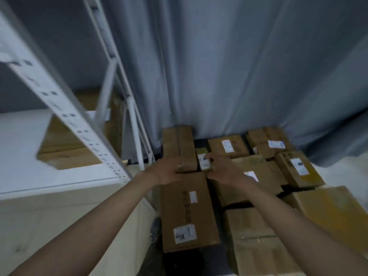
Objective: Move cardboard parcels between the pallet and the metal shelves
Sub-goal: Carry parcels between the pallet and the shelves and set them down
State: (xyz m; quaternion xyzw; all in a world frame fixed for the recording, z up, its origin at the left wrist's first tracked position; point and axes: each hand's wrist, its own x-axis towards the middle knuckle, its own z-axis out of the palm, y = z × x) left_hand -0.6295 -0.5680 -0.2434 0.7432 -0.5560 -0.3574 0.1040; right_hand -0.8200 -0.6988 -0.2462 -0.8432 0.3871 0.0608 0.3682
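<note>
At far left, shelf: a white metal shelf (59, 116) with a slotted upright slants across the view; a box (67, 150) sits on a lower level behind it, partly hidden by the upright.
Left arm: bare, reaching forward and up from the lower left edge, nearly straight.
Left hand: the left hand (166, 170) lies palm down, fingers curled over the near end of the tall parcel (179, 145); the fingertips are blurred, so whether it truly grips is hard to tell.
Long parcel: the long parcel (187, 212) lies flat just below both hands, labels on its top.
Small parcel: a small parcel (203, 159) with a white label stands between the tall parcel and the others.
Right arm: bare, stretched forward from the lower right corner.
Right hand: the right hand (224, 169) is loosely open, fingers extended, tips touching the small parcel.
Right side, parcels: more parcels (258, 156) lie packed close on a dark base, mostly hidden beneath them.
Backdrop: a grey curtain (229, 66) hangs behind.
</note>
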